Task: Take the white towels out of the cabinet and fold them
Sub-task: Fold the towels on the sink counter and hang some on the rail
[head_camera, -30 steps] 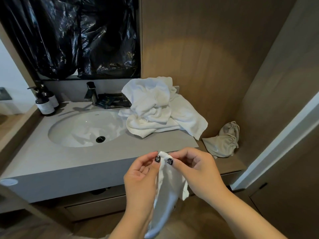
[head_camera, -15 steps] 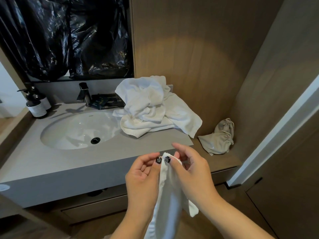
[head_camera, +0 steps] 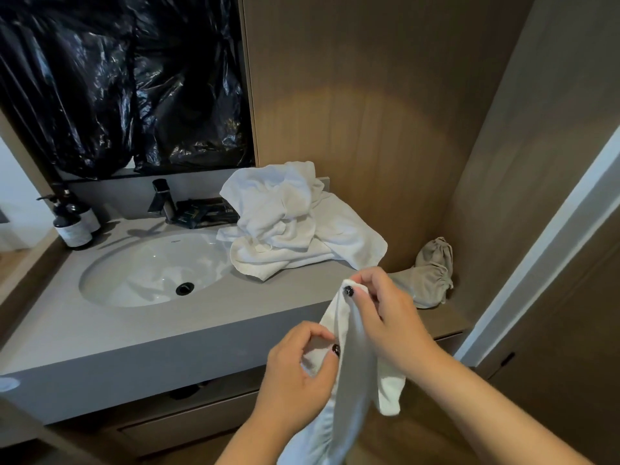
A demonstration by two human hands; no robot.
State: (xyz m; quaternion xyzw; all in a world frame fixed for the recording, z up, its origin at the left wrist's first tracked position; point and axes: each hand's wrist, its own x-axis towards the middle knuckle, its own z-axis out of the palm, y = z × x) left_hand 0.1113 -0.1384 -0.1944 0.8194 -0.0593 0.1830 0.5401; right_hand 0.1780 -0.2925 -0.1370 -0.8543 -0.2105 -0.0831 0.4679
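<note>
A matte grey vanity counter (head_camera: pixel 100 330) runs beneath a mirror covered in crinkled, glossy black plastic sheeting (head_camera: pixel 127 82), with wood-grain panelling to the right. At the far left stand two dark pump bottles (head_camera: pixel 74 226) with pale labels. Next comes the smooth white oval basin (head_camera: pixel 151 270) with its black drain, and behind it an angular dark faucet (head_camera: pixel 163 201). Right of the basin, a rumpled heap of white terry towels (head_camera: pixel 295 223) lies on the counter. In front of the counter, the left hand (head_camera: pixel 298 374) pinches the edge of a hanging white towel (head_camera: pixel 349 380) between thumb and curled fingers, and the right hand (head_camera: pixel 385 313) pinches its top corner higher up. Farthest right, a soft beige drawstring bag (head_camera: pixel 426 276) slumps on a lower wooden ledge.
</note>
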